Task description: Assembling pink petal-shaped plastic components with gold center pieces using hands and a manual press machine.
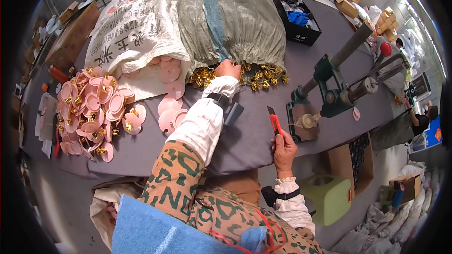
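My left hand [228, 69] reaches forward and is closed at the mouth of a bulging grey-green woven sack [245, 14], by its blue stripe. Gold metal pieces [264, 78] spill from under that edge on both sides of the hand. Held upright in my right hand [285, 154] is a red box cutter [276, 123] with its dark blade out, above the table's near edge and apart from the sack. A white woven sack [141, 28] lies to the left, pink round discs [170, 70] sliding out of its mouth.
A heap of pink discs with gold pieces [92, 108] covers the left of the grey-covered table [245, 148]. A green hand press [325, 82] with a red knob stands on the right. Behind it sits a black box [301, 35]. A green stool [325, 197] stands below.
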{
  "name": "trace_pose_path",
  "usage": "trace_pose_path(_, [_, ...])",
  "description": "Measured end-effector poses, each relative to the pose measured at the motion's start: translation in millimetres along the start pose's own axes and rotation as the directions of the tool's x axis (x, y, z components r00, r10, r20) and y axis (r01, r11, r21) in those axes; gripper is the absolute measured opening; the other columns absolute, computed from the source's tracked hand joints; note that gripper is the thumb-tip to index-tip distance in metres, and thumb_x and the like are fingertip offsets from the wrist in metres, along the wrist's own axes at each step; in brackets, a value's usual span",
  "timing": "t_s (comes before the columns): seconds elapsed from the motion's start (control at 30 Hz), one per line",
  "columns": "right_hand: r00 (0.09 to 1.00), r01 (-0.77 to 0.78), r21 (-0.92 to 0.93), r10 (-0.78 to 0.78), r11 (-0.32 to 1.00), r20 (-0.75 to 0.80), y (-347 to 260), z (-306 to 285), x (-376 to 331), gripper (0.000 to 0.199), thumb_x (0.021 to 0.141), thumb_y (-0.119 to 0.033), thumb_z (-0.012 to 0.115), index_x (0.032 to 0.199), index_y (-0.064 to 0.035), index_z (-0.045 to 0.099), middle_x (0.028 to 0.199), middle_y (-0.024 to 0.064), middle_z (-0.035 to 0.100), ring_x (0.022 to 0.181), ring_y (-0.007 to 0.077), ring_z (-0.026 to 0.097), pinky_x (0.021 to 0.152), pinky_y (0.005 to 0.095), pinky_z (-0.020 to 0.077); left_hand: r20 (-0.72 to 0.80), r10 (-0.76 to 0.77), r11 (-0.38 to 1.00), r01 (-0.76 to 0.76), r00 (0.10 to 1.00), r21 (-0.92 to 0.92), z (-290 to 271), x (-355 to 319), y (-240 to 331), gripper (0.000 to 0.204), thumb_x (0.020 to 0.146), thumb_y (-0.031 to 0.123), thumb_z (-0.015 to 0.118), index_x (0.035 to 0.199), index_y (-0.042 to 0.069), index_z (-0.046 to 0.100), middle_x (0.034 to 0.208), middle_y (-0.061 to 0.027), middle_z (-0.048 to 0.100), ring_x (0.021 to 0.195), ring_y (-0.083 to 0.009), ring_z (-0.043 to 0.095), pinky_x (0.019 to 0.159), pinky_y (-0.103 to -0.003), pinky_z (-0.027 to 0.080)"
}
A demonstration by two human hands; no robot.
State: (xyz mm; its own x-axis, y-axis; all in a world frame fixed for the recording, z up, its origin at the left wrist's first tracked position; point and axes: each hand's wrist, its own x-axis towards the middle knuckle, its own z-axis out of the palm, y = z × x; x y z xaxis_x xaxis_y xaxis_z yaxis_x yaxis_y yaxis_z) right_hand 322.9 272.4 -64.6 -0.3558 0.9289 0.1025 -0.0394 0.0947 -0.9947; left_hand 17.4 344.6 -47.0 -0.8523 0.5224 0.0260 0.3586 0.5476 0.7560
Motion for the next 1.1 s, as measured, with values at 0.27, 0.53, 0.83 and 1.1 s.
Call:
trace_pose_path(0.27, [0.999, 0.039, -0.019, -0.040, 0.999, -0.022, 5.0, -4.1, 0.2, 0.025, 0.094, -0.018, 0.062, 0.112, -0.0001, 0.064, 0.077, -0.0001, 0.062, 0.059, 0.0036, 0.049, 0.053, 0.0185, 0.0400, -0.063, 0.036, 0.949, -0.053, 0.997, -0.309, 15.9, -7.0, 16.4, 0.026, 0.080, 0.027, 0.069, 0.091, 0.003, 0.071, 0.080, -0.0145, 0.071, 0.074, -0.0233, 0.068, 0.072, -0.034, 0.051])
trace_pose_path(0.53, [0.997, 0.073, -0.010, -0.073, 0.997, -0.031, 5.2, -7.5, -2.4, 0.024, 0.094, -0.018, 0.062, 0.110, -0.0004, 0.064, 0.076, -0.0002, 0.062, 0.060, 0.0041, 0.051, 0.053, 0.0188, 0.0413, 0.488, -0.271, 0.408, 0.558, 0.830, -0.723, 47.4, -34.9, 69.0, 0.018, 0.094, 0.018, 0.059, 0.095, 0.000, 0.056, 0.081, -0.0078, 0.058, 0.058, -0.0119, 0.050, 0.042, -0.022, 0.034])
trace_pose_path(0.83, [0.995, 0.094, 0.003, -0.094, 0.996, -0.038, 2.7, -2.4, -4.4, 0.025, 0.094, -0.018, 0.062, 0.112, 0.0002, 0.063, 0.077, 0.0004, 0.062, 0.059, 0.0042, 0.051, 0.053, 0.0189, 0.0411, 0.733, 0.163, 0.037, 0.738, 0.661, -0.674, 63.1, -20.3, 66.0, 0.011, 0.095, 0.007, 0.056, 0.101, -0.001, 0.055, 0.080, -0.0019, 0.054, 0.058, -0.0076, 0.043, 0.043, -0.020, 0.031])
trace_pose_path(1.1, [0.997, 0.031, 0.060, -0.026, 0.998, -0.076, -15.6, -1.8, 15.9, 0.023, 0.097, -0.017, 0.056, 0.110, 0.0008, 0.063, 0.075, -0.0006, 0.061, 0.059, 0.0019, 0.049, 0.051, 0.0177, 0.0394, 0.427, 0.015, 0.477, 0.369, 0.904, -0.798, 45.0, -59.3, 47.2, 0.018, 0.099, 0.021, 0.049, 0.095, 0.006, 0.059, 0.066, 0.0027, 0.050, 0.049, -0.0067, 0.044, 0.042, -0.022, 0.034])
